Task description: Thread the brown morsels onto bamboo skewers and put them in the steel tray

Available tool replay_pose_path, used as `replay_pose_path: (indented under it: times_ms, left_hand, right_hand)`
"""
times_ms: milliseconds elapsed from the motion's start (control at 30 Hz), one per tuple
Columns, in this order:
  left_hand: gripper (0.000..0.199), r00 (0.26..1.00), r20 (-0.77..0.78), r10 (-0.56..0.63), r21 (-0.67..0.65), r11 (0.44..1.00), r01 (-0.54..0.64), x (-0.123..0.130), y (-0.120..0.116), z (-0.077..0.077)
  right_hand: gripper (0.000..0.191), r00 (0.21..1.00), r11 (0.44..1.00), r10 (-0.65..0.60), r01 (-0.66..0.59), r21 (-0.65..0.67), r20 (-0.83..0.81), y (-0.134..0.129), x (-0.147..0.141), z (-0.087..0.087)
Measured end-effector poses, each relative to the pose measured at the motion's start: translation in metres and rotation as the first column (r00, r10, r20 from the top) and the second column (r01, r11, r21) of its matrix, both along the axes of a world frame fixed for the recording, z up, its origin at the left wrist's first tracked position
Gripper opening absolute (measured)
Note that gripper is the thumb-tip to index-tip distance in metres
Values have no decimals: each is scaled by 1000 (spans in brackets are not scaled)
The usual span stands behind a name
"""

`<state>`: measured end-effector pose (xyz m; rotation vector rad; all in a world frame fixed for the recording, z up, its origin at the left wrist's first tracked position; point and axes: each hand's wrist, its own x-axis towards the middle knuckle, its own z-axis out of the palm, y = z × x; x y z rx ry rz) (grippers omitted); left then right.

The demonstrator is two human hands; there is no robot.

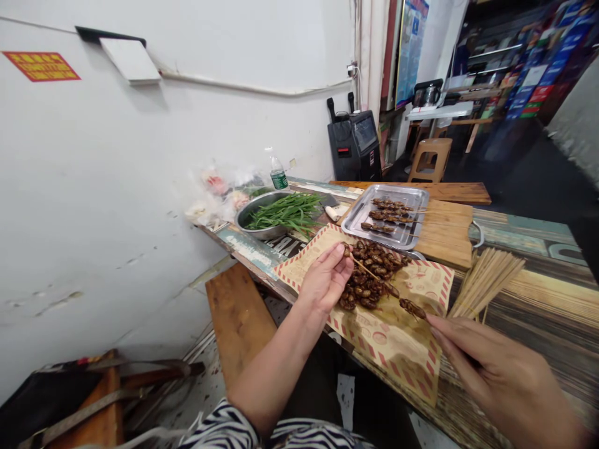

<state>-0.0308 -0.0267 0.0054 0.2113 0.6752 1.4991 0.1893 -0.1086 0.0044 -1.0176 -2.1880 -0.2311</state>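
Note:
Between my two hands runs a thin bamboo skewer (366, 269), slanting over a pile of glossy brown cicada nymphs (362, 292). A nymph (346, 249) is pinched in the fingertips of my left hand (327, 277), at the skewer's far end. Closed around the near end is my right hand (500, 368), with a brown nymph (412, 308) just ahead of its fingertips. Another nymph sits a little farther along the stick. My right fingers hide the rest of the skewer. Under the pile lies a printed paper sheet (374, 337) with a red striped border.
Behind the pile, a metal tray (416, 234) holds 3 loaded skewers, beside a wooden board (444, 234). Bare skewers (489, 280) lie bundled at the right. A metal bowl (262, 232) of green leaves, a bottle (278, 174) and plastic bags (215, 193) stand by the wall.

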Motion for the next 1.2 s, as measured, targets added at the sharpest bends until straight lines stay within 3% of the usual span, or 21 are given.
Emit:
replay_pose_path:
  times_ms: [1200]
  left_hand:
    - [6,1000,-5,-16,10,1000,16,-1,-5,4]
  right_hand:
    - [22,999,1000,18,-18,-16,-34,-4,2,-1]
